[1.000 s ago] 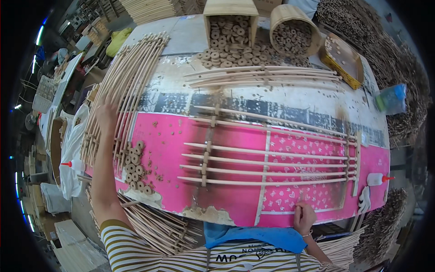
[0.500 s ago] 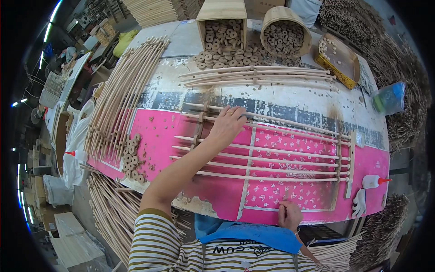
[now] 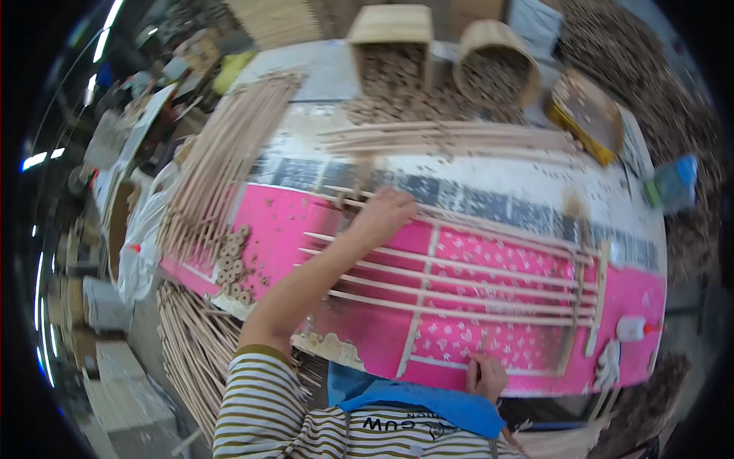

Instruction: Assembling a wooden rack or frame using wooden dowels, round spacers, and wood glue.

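Left hand over the far rods on the bench, right hand by the near edge.
Left hand [image 3: 386, 218] sits on the far side of the row of wooden rods [image 3: 489, 271], toward their left ends; fingers bent over, grip blurred, unclear if a rod is held. Right hand [image 3: 488, 376] at the near edge of the bench [image 3: 306, 122], fingers loosely curled, contents not visible. Rods lie left to right across the pink sheet [image 3: 367, 336], right ends by a wooden strip [image 3: 596, 325]. Near left, pierced discs [image 3: 231, 264]; farther left, a rod bundle [image 3: 229, 145]. Far side: square wooden box [image 3: 390, 23], round tub [image 3: 489, 37], yellow tray [image 3: 583, 138]. Near right: white bottle [image 3: 631, 329], glove [image 3: 608, 366].
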Action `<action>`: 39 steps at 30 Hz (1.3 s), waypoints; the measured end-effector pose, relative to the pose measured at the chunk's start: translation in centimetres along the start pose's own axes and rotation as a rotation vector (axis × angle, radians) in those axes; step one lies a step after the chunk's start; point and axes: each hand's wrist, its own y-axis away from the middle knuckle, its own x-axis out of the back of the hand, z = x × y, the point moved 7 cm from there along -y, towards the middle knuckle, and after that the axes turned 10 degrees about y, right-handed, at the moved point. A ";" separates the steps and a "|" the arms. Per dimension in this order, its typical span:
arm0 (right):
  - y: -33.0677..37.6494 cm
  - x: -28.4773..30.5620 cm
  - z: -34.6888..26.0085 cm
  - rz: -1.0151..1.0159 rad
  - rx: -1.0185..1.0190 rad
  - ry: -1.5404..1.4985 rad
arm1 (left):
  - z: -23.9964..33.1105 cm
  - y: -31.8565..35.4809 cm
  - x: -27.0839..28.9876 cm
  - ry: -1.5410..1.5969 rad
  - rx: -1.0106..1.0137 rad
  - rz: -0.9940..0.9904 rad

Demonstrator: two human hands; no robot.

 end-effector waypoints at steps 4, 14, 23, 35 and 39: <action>1.2 -0.5 1.2 -0.011 -0.028 0.035 | 0.4 -0.9 -0.7 0.108 -0.106 0.118; 1.9 -0.6 1.1 -0.018 0.056 0.055 | -0.5 6.4 14.4 -0.013 -0.054 0.323; 2.1 -0.9 2.0 0.006 0.009 0.083 | -11.9 22.7 32.0 -0.042 0.405 0.697; 2.7 -1.5 3.0 -0.065 -0.052 0.185 | -33.0 39.1 34.6 -0.330 0.876 0.781; 2.4 -1.4 3.1 -0.092 -0.068 0.206 | -36.4 39.3 33.9 -0.410 0.931 0.734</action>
